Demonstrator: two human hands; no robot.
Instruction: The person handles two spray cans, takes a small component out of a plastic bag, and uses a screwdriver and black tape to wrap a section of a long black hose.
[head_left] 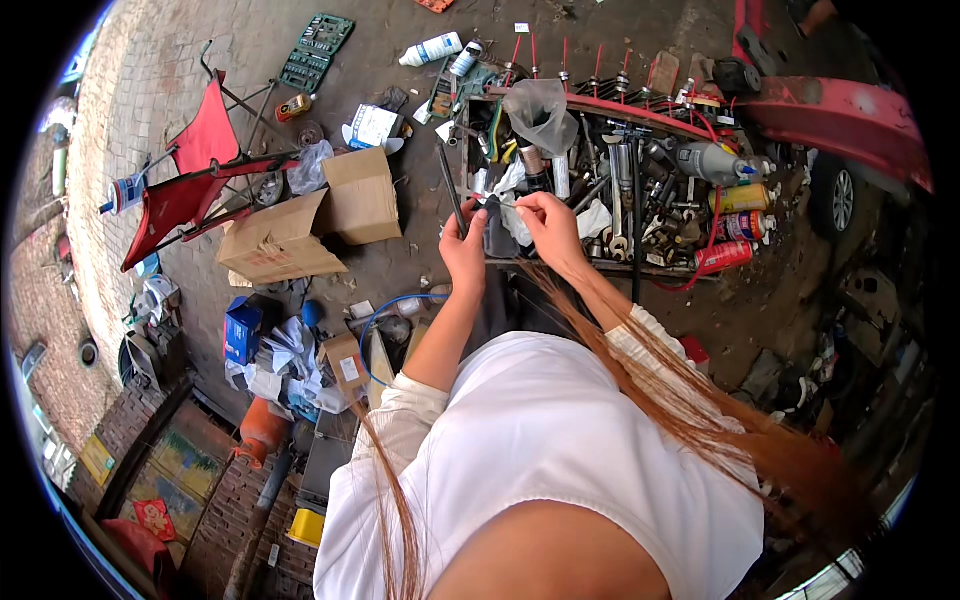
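My left hand [464, 246] and my right hand [548, 226] are raised together in front of me over the near edge of a tool cart [600, 268]. Between them they hold a small dark part [496, 212] and a white rag or wrapper [516, 222]. The left hand grips the dark part from below; the right hand pinches the white piece from the right. A thin black rod [449, 185] sticks up beside the left hand. What exactly the dark part is cannot be made out.
The cart tray holds several wrenches [620, 200], spray cans [724, 254], a clear plastic bag [540, 112]. On the concrete floor lie open cardboard boxes [310, 220], a red folding chair [200, 170], a socket set case [316, 50], a blue hose [385, 310]. A red vehicle [850, 120] stands at right.
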